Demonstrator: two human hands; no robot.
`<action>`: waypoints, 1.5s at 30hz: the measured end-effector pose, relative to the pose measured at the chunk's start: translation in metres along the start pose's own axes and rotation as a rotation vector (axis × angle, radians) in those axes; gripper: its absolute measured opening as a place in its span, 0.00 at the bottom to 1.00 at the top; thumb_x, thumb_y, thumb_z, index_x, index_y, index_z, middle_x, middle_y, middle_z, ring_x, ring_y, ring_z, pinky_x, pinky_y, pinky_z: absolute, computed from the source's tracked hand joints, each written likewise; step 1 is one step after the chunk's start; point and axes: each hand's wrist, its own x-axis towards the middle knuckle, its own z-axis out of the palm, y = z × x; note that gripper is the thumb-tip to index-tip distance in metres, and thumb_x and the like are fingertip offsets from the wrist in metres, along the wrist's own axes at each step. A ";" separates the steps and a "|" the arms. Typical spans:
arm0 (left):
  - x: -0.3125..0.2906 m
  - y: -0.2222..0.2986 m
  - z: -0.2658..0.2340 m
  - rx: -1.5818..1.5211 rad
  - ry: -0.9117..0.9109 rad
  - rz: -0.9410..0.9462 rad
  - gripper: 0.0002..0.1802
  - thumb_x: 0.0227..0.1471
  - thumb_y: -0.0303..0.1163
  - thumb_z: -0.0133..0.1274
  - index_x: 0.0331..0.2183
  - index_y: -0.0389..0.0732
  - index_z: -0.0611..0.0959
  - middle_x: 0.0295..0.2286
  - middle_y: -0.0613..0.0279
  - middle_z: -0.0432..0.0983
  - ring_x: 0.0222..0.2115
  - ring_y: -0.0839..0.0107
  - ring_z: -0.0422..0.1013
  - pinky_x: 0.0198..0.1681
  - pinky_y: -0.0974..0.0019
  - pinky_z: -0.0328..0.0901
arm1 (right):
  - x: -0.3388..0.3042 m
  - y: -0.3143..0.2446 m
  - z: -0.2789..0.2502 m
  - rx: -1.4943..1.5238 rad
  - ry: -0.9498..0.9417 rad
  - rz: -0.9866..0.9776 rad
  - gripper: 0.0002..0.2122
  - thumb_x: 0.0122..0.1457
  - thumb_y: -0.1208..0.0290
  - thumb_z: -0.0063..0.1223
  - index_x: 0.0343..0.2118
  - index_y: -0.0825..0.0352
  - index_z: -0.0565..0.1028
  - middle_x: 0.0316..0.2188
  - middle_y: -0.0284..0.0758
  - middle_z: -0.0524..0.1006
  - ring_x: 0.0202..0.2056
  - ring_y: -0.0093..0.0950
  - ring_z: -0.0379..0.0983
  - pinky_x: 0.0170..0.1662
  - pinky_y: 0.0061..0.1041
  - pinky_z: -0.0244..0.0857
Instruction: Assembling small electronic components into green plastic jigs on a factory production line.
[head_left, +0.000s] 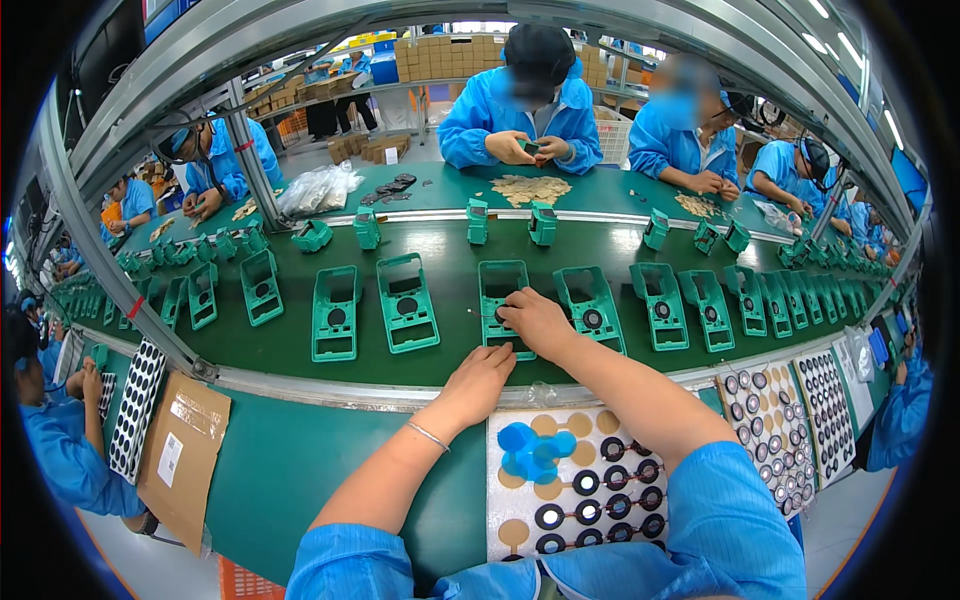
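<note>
On the green conveyor belt lies a green plastic housing [503,272] with rectangular cutouts, straight in front of me. My right hand [538,322] reaches over it, fingers bunched on a small round speaker [501,313] in its middle. A thin wire sticks out to the left of those fingertips. At the housing's near edge, my left hand [482,380] grips the frame with its fingertips; the thumb side is partly hidden. Just right of it lies another green housing [590,300] with a round black speaker seated inside. A further housing [407,302] sits to the left.
Below my right arm is a white tray [503,535] of round speakers, with blue film discs [535,452] on it. A second speaker tray [765,430] lies right, a cardboard piece [185,450] left. Metal posts [120,270] flank the belt. Co-workers [525,110] sit opposite.
</note>
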 end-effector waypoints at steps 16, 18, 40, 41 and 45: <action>0.007 0.005 -0.002 -0.051 -0.032 -0.008 0.22 0.42 0.21 0.44 0.44 0.31 0.73 0.47 0.54 0.66 0.42 0.58 0.63 0.48 0.64 0.60 | -0.010 -0.002 -0.002 -0.130 -0.059 -0.022 0.11 0.48 0.73 0.51 0.37 0.67 0.72 0.37 0.38 0.70 0.41 0.34 0.65 0.43 0.28 0.64; 0.010 0.003 -0.004 -0.044 -0.049 -0.009 0.22 0.43 0.21 0.44 0.44 0.31 0.73 0.47 0.54 0.66 0.42 0.58 0.63 0.48 0.63 0.60 | -0.011 -0.007 -0.003 -0.166 -0.050 -0.047 0.12 0.48 0.74 0.50 0.37 0.69 0.72 0.40 0.40 0.70 0.41 0.36 0.64 0.45 0.29 0.62; 0.025 0.005 0.000 0.005 -0.104 0.051 0.19 0.43 0.22 0.45 0.42 0.37 0.76 0.43 0.51 0.69 0.42 0.52 0.66 0.45 0.57 0.62 | -0.029 -0.004 -0.039 -0.031 -0.073 0.102 0.26 0.47 0.77 0.46 0.52 0.74 0.59 0.43 0.50 0.70 0.48 0.43 0.62 0.52 0.40 0.54; 0.028 0.013 -0.007 0.025 -0.109 0.032 0.18 0.44 0.24 0.45 0.41 0.38 0.76 0.44 0.50 0.69 0.43 0.53 0.66 0.45 0.56 0.62 | -0.030 -0.004 -0.054 0.044 -0.012 0.172 0.27 0.46 0.79 0.46 0.53 0.74 0.59 0.42 0.49 0.70 0.46 0.44 0.62 0.50 0.40 0.56; 0.025 0.057 -0.039 0.107 0.009 -0.032 0.15 0.43 0.27 0.50 0.38 0.39 0.78 0.41 0.54 0.69 0.42 0.56 0.64 0.44 0.59 0.63 | -0.048 -0.015 -0.126 0.414 0.226 0.315 0.22 0.50 0.80 0.42 0.51 0.73 0.61 0.41 0.46 0.71 0.44 0.42 0.62 0.48 0.35 0.59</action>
